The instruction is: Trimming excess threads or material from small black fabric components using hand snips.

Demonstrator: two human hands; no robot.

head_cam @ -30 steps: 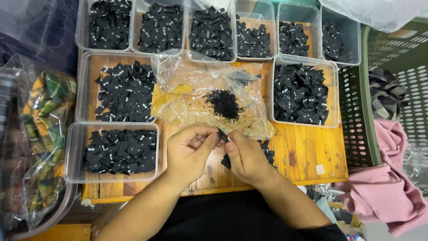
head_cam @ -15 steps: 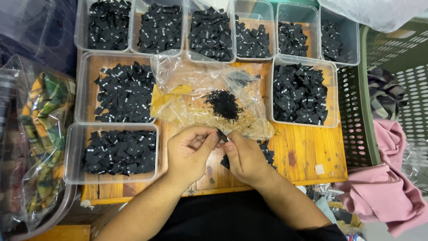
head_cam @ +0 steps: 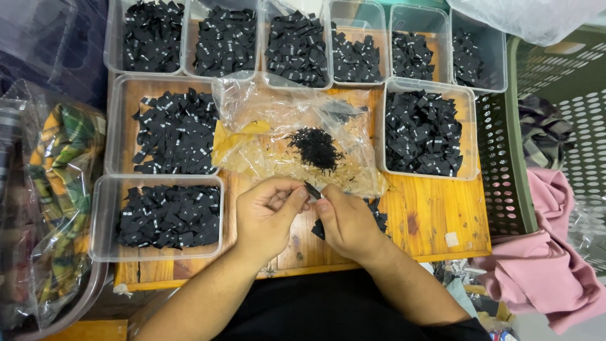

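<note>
At far left, a clear bag (head_cam: pixel 53 208) holds green and yellow plaid cloth. Next to it, on the wooden table (head_cam: pixel 435 221), clear tubs (head_cam: pixel 158 218) sit packed with small black labels (head_cam: pixel 170 132) that carry tiny white marks; more such tubs run along the back row. Near the middle of the table's front edge, the left hand (head_cam: pixel 268 218) curls its fingers inward, thumb and forefinger pressed together on one end of a small label (head_cam: pixel 312 190), a thin, dark, flat strip held just above the wood. Touching it from the other side, the right hand (head_cam: pixel 347 221) pinches the same label between thumb and forefinger, its other fingers closed over a few more black pieces that peek out beneath the palm. Just behind the hands lies a crinkled clear sheet (head_cam: pixel 297 136) bearing a heap of fine black scraps (head_cam: pixel 315 148). Further right stands another full tub (head_cam: pixel 429 129), then a green basket (head_cam: pixel 536 126) and pink cloth (head_cam: pixel 549 265)
</note>
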